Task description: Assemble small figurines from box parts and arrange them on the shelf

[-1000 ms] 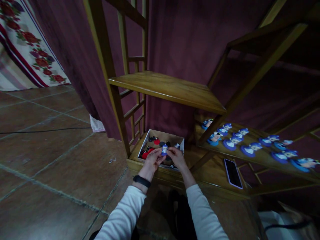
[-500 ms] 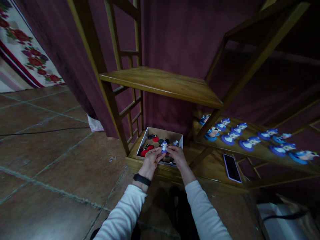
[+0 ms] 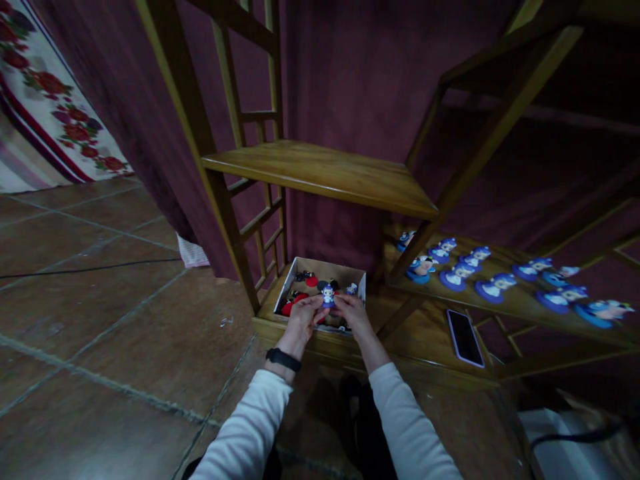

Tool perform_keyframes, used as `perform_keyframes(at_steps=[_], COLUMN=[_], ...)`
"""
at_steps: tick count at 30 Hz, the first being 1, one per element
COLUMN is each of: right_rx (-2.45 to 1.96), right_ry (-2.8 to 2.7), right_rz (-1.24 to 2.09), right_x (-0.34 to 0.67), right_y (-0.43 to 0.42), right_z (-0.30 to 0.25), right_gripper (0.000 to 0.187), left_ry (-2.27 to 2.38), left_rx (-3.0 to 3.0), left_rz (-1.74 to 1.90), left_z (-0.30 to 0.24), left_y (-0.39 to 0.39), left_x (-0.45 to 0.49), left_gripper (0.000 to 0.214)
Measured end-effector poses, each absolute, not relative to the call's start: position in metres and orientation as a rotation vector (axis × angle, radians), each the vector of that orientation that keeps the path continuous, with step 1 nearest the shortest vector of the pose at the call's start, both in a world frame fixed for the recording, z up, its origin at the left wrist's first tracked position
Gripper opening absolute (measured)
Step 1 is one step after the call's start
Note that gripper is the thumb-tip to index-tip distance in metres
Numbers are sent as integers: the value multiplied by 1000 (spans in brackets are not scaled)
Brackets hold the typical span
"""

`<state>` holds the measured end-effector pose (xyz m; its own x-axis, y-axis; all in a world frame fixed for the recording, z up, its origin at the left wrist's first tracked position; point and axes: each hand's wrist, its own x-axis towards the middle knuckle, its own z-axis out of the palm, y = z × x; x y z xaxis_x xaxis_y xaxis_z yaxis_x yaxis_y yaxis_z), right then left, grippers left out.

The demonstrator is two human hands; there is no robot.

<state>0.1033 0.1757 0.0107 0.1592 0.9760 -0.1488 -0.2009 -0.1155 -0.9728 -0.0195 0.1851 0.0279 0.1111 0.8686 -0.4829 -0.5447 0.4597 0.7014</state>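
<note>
A small blue and white figurine (image 3: pixel 328 294) is pinched between the fingertips of both my hands, just above an open cardboard box (image 3: pixel 294 277). My left hand (image 3: pixel 304 319), with a black band on its wrist, grips the figurine from the left. From the right, my right hand (image 3: pixel 352 313) has its fingers closed on the same piece. Inside the box lie several red, black and blue small figures. The box stands on the lowest board of a wooden shelf unit (image 3: pixel 320 170).
Several blue and white figurines (image 3: pixel 493 287) lie in rows on a slanted wooden shelf to the right. A phone (image 3: pixel 465 337) lies flat on the bottom board below them. Dark red curtain hangs behind. Tiled floor and a black cable (image 3: pixel 90 268) spread left.
Both hands have stayed on the figurine over the box. The view has shifted slightly; the hands sit a touch higher in the picture than a second ago.
</note>
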Motion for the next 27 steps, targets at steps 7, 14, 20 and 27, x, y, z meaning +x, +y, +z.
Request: perform_keyframes(at_steps=[7,14,20,27], right_rx=[-1239,-1185,-1193,-1244], right_ry=[-813,-710,-739,-1021], right_rz=[1343,1436,1401,1232], right_x=[108,109,110,107], right_y=[175,175,176,177], right_z=[17,10,6,14], right_gripper=[31,33,33,28], left_ry=[1004,1034,1044,1038], left_rx=[382,380,366,441], left_rz=[1056,1052,1058,1039], left_z=[29,26,21,21], left_y=[186,185,186,189], left_x=[-19,-17,-16,-17], left_gripper=[9,9,10,10])
